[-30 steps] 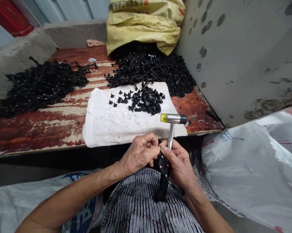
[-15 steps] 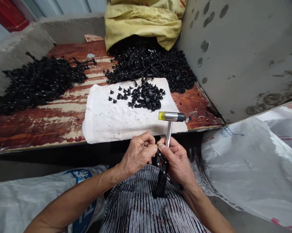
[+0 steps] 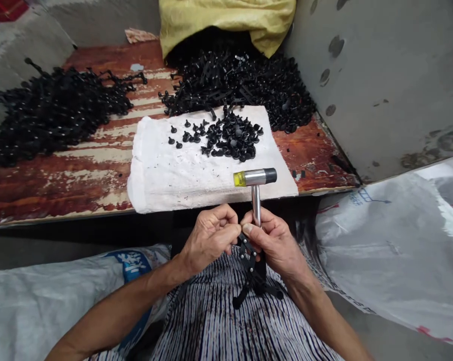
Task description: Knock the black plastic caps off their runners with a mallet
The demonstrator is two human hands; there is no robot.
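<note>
My left hand point(image 3: 213, 238) is closed, its thumb and forefinger pinched at the top end of a black jointed strip linkage point(image 3: 251, 269) with shiny round rivets. The exact spot between those fingertips is hidden. My right hand point(image 3: 277, 245) is closed around the metal handle of a small mallet point(image 3: 255, 177), and its thumb also presses on the linkage's upper end. The mallet stands upright, its head having a yellow face on the left and a black one on the right. Below the hands, the linkage's strips spread over my striped apron point(image 3: 211, 311).
On a worn red-brown bench point(image 3: 94, 178), a white cloth point(image 3: 166, 180) bears loose black studs point(image 3: 232, 133). Black linkages pile up at left point(image 3: 56, 110). More black parts point(image 3: 226, 80) spill from a yellow sack point(image 3: 226, 15). White sacks flank me, one right point(image 3: 376, 250), one left point(image 3: 60, 296).
The linkage's lower strips have spread apart on the apron. The mallet head has shifted slightly left relative to the hands. My view has tilted down a little; both hands keep their grip.
</note>
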